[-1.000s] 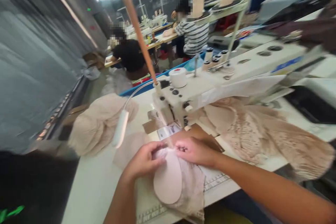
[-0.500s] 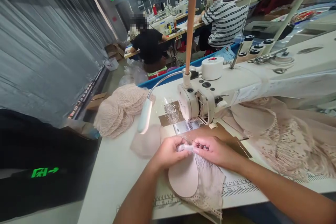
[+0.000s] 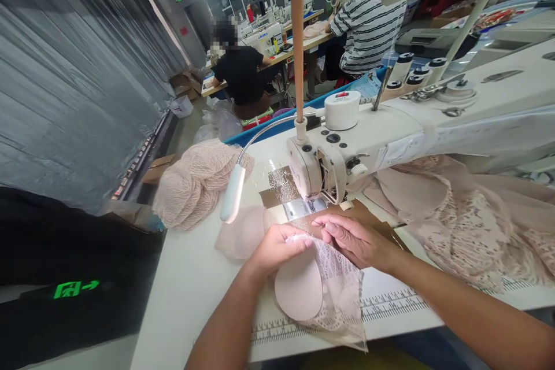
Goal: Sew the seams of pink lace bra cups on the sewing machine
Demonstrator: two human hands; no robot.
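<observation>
My left hand (image 3: 275, 248) pinches the top edge of a pale pink bra cup (image 3: 299, 286) with beige lace (image 3: 340, 286) lying under it on the white sewing table (image 3: 191, 289). My right hand (image 3: 353, 238) rests closed on the same lace edge, fingers together pointing left toward the left thumb. Both hands sit just in front of the needle area (image 3: 310, 205) of a white sewing machine (image 3: 373, 136). A brown cardboard sheet (image 3: 368, 219) lies under the right hand.
A lamp on a flexible arm (image 3: 233, 193) hangs left of the needle. A pile of beige lace cups (image 3: 195, 182) sits at the back left, more lace fabric (image 3: 472, 225) at the right. A printed ruler (image 3: 390, 303) runs along the table front. Two people sit at machines behind.
The view has steadied and swung slightly. Both hands have pushed the cup and lace forward toward the needle, and the right hand's fingers have slid left along the lace edge.
</observation>
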